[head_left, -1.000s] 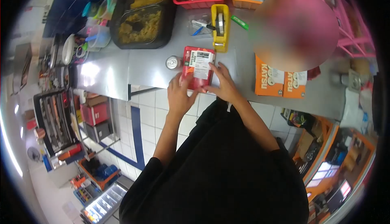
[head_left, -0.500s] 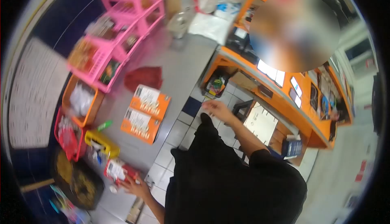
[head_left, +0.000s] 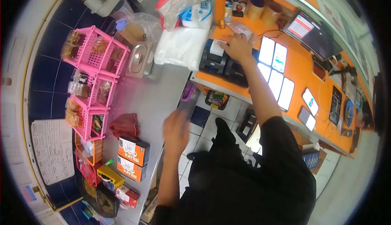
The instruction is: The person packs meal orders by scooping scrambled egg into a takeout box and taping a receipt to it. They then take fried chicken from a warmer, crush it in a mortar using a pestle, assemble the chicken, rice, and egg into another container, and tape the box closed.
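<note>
Topping a boxy black printer (head_left: 212, 63), white paper slip (head_left: 216, 49)

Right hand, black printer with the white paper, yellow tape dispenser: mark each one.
Right hand (head_left: 240, 47): head view, back of the hand.
Black printer (head_left: 213, 61): head view, middle of its casing.
Yellow tape dispenser (head_left: 113, 177): head view, its yellow body.

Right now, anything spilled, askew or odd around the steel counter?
No spill or damage visible. Mildly untidy: the red cloth lies crumpled on the counter, beside the neatly lined-up orange KATSU boxes.
</note>
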{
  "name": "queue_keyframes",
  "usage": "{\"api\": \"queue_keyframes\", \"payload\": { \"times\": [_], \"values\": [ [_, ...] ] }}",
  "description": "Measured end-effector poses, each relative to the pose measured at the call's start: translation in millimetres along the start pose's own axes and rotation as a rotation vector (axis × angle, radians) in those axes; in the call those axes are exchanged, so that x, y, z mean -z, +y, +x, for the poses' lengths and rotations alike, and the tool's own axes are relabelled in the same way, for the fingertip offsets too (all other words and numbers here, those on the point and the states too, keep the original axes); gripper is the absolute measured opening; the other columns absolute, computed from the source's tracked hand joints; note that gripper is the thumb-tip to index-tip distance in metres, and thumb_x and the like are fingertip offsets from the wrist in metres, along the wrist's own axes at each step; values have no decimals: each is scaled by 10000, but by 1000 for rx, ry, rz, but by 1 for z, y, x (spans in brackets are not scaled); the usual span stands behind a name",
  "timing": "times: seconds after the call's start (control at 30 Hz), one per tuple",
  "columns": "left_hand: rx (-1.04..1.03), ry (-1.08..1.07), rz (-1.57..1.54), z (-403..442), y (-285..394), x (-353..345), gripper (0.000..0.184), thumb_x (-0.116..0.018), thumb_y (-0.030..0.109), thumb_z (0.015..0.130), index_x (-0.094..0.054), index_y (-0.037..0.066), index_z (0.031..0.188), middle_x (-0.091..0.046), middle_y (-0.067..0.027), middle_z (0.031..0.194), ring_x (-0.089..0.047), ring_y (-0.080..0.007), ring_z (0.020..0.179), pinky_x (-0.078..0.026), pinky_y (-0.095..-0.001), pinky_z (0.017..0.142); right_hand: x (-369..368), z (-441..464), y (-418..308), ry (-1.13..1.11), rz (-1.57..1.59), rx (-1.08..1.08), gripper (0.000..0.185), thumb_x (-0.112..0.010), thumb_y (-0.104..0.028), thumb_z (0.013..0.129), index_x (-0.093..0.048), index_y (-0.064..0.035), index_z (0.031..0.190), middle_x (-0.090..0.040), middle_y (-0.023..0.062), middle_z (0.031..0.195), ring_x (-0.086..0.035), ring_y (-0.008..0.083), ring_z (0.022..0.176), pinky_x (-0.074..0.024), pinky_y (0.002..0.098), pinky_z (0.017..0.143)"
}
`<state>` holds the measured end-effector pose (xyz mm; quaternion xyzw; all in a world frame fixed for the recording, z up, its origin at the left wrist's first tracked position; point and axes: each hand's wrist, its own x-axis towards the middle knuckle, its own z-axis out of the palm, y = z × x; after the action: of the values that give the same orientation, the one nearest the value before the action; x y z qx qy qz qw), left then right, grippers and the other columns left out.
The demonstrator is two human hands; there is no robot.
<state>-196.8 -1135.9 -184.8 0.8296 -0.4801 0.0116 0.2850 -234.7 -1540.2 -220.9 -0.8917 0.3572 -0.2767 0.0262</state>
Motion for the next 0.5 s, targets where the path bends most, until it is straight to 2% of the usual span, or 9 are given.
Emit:
{"api": "queue_keyframes", "payload": {
  "times": [0.07,0.13,0.2,0.23,0.3,0.4,0.43,0.47,0.5],
  "values": [
    [-97,-94,-31,62,25,-41,403,-684,139,887,-623,65,1279,-555,-201,1394,-523,-398,1293,-418,-526,1054,-32,29,6,-542,-115,-66,491,-707,-486,847,-714,-157,1212,-725,118,1116,-590,345,1229,-138,805,1011],
    [-119,-145,-35,112,37,-77,412,-664,125,871,-616,67,1276,-524,-200,1430,-471,-394,1354,-395,-547,1077,-13,48,-7,-782,-96,-75,574,-761,-427,807,-644,-162,1303,-712,167,1150,-605,370,1222,-232,708,1098],
    [-108,-145,-33,142,35,-110,412,-652,122,862,-614,69,1269,-508,-202,1445,-439,-389,1390,-379,-561,1093,-1,45,-16,-724,201,33,553,-799,-287,789,-591,-168,1287,-673,130,1240,-591,380,1224,-288,674,1094],
    [-97,-177,27,153,35,-123,408,-643,125,858,-615,69,1261,-488,-203,1464,-406,-387,1417,-354,-585,1111,-3,38,-19,-723,210,47,553,-799,-287,789,-591,-168,1287,-673,130,1240,-591,380,1224,-288,674,1094],
    [-71,-202,88,165,34,-143,403,-635,128,853,-615,70,1252,-468,-203,1484,-373,-384,1445,-328,-610,1129,-6,17,-19,-534,692,207,504,-782,-150,776,-569,-112,1231,-700,202,1024,-676,396,1023,-454,443,1073],
    [-59,-330,109,174,30,-157,403,-628,133,844,-620,73,1242,-436,-195,1519,-343,-374,1469,-289,-651,1144,18,-2,-20,-446,706,358,439,-743,-91,791,-554,-108,1188,-695,195,971,-672,405,1002,-496,475,1015],
    [-58,-335,133,174,29,-159,403,-623,122,846,-619,75,1247,-431,-189,1525,-334,-370,1475,-275,-665,1145,14,-2,-13,-403,653,423,510,-749,-86,785,-538,-119,1249,-708,157,948,-696,353,975,-546,419,942],
    [-52,-343,153,168,29,-160,404,-618,112,849,-619,77,1251,-425,-183,1530,-325,-365,1482,-261,-679,1146,18,-10,-10,-422,653,437,510,-749,-86,785,-538,-119,1249,-708,157,948,-696,353,975,-546,419,942],
    [-32,-337,148,159,27,-164,404,-618,112,849,-619,77,1251,-425,-183,1530,-325,-365,1482,-261,-679,1146,43,-17,-14,-486,840,264,553,-758,-55,781,-526,-116,1279,-715,132,936,-708,297,937,-557,377,898]
  ]
}}
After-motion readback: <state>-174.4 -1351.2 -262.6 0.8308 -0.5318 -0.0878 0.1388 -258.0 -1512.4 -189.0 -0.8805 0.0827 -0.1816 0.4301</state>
